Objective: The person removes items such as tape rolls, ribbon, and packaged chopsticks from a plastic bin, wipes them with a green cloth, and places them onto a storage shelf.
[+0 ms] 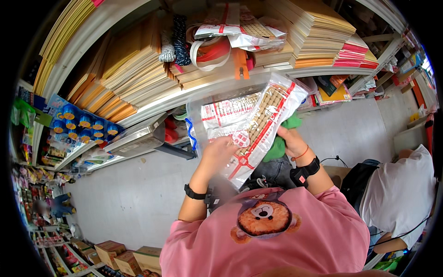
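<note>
A long clear plastic packet (265, 113) with red printing slants in front of me, with a tan, woven-looking strip inside. My left hand (218, 154), a little blurred, is closed at its lower left edge. My right hand (294, 144) is closed at its right edge, the thumb against the plastic; its other fingers are partly hidden. Behind lies a similar packet (228, 110), apparently inside a large clear bag with a blue wavy edge (190, 134). Something green (276, 150) shows beneath the packet, next to my right hand.
A shelf ahead holds stacks of brown envelopes (134, 69), coiled cords (181, 39), rolled straps (210, 53) and more packets (244, 30). A metal box (138, 136) juts out from a lower shelf. At right is a person in a white shirt (399, 194). Cardboard boxes (110, 254) stand lower left.
</note>
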Demonstrator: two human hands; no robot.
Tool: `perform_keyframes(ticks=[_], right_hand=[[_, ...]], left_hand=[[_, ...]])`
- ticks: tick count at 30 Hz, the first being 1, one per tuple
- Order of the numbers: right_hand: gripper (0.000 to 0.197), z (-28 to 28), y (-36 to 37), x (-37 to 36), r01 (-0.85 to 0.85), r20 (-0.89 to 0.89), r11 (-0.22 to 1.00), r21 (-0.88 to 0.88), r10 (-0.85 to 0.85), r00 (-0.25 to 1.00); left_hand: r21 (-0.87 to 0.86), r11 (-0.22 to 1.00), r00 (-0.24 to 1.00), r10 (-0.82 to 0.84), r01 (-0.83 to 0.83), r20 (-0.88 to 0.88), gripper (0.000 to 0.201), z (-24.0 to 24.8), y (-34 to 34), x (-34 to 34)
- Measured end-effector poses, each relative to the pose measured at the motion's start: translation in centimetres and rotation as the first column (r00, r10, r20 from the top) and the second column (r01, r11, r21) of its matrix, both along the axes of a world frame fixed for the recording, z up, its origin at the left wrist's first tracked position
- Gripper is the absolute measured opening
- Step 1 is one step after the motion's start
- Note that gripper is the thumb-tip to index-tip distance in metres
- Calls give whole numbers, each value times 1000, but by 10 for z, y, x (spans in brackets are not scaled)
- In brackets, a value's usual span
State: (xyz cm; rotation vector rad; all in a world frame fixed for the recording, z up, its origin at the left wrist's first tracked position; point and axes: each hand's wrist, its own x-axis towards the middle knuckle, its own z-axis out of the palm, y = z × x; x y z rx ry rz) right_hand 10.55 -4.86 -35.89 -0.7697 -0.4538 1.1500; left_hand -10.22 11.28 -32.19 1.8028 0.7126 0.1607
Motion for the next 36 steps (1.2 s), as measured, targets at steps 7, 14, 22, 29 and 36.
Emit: perform_keyframes(ticks=[7,14,22,29,36], right_hand=[[51,5,3,-10,166,241,986,-4,-160,957],[32,9,-2,3,331,36,944,-7,-331,943],[28,12,2,-6,297,101,954,-43,-292,951],[21,-5,11,-11,254,80,962,-102,-246,966],[20,-9,14,-9,252,17,962,-107,-252,968]], left_hand=[[-275,961,966,88,-18,245,29,-15,2,1],[23,975,950,-223,223,219,46,-23,7,-8],[-294,949,915,14,115,402,37,58,9,10],[-337,934,762,133,117,634,32,117,24,72],[-374,925,669,234,70,706,33,112,28,102]])
